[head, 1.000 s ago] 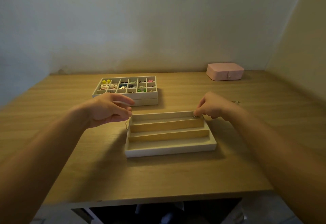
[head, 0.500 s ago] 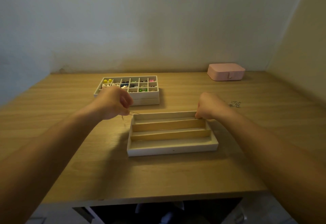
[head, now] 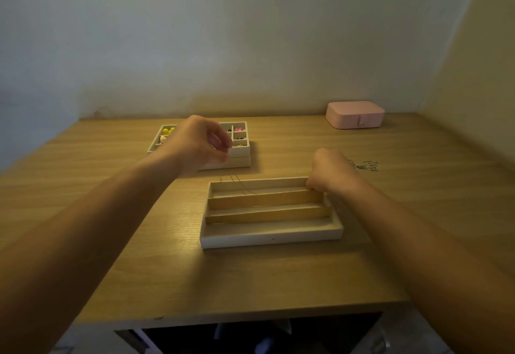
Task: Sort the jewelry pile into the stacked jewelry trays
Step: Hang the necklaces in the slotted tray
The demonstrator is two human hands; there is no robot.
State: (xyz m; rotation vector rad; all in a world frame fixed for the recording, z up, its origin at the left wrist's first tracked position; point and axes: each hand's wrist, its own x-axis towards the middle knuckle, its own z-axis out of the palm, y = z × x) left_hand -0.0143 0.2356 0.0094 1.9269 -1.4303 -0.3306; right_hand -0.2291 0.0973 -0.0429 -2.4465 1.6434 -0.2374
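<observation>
Chain [head: 240, 186], fine, one item: its left end, a second ago dangling outside the far-left corner of the long tray [head: 271, 238], is now lifted clear and hangs in thin strands into the far channel. Judged: item half-laid; lowering the raised end should finish it.

Left hand [head: 202, 144]: risen toward 11 o'clock of the tray, hovering in front of the stacked compartment trays [head: 241, 156]; wrist cocked, thumb and fingertips pinching the chain's end.

Right hand [head: 330, 175]: unmoved at the tray's 1 o'clock corner, knuckles up, fingers curled down into the far channel's end; whether they hold the chain's other end cannot be told.

Jewelry pile [head: 365, 165]: small silvery tangle on the table [head: 278, 284], at 2 o'clock of the tray, just beyond the right hand; not yet sorted.

Pink box [head: 355, 114]: closed, far edge of the table, 1 o'clock.
</observation>
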